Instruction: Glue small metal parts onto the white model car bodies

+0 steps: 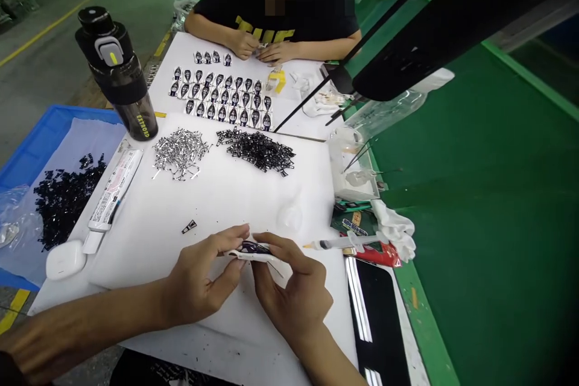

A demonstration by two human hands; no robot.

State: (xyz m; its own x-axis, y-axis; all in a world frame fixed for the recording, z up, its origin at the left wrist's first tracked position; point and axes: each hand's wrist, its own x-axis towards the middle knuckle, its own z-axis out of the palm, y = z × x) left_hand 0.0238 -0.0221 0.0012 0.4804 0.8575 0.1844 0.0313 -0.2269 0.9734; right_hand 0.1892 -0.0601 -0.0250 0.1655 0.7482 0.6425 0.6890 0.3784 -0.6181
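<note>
A small white plastic piece with a dark purple insert is held between my hands, above a white sheet. My left hand pinches its left end, and my right hand grips its right end, hiding part of it. A small dark-and-silver part lies on the sheet, up and left of my hands. To the right of my right hand lies a plastic syringe with a yellow tip. A heap of silver metal clips and a heap of black clips sit farther up the sheet.
Across the table, a co-worker's hands work above rows of small black-and-white parts. A water bottle, white tube, earbud case and blue tray of black parts stand left. Green bench surface lies right.
</note>
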